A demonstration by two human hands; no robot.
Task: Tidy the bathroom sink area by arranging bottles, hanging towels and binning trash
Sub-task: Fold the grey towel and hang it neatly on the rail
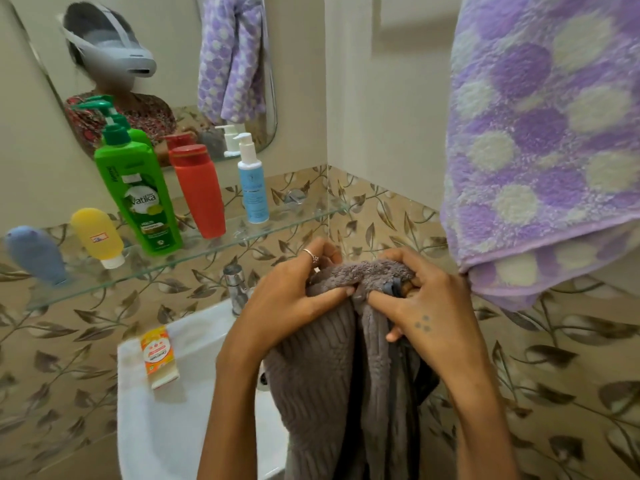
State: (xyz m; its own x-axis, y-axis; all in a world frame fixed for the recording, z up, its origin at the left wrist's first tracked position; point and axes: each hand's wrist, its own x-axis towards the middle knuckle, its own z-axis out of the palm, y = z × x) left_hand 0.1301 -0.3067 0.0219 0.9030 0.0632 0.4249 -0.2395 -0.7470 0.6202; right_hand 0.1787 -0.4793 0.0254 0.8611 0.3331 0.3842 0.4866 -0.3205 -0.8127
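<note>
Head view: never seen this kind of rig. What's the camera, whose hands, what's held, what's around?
No robot here: a person wears one wide-angle camera on the head, looking down at their own hands. The left hand and right hand both grip the top of a grey towel, fingers curled into it, above the white sink. A glass shelf holds five bottles, including a green pump bottle. A purple spotted towel hangs at right. An orange packet lies on the sink rim.
</note>
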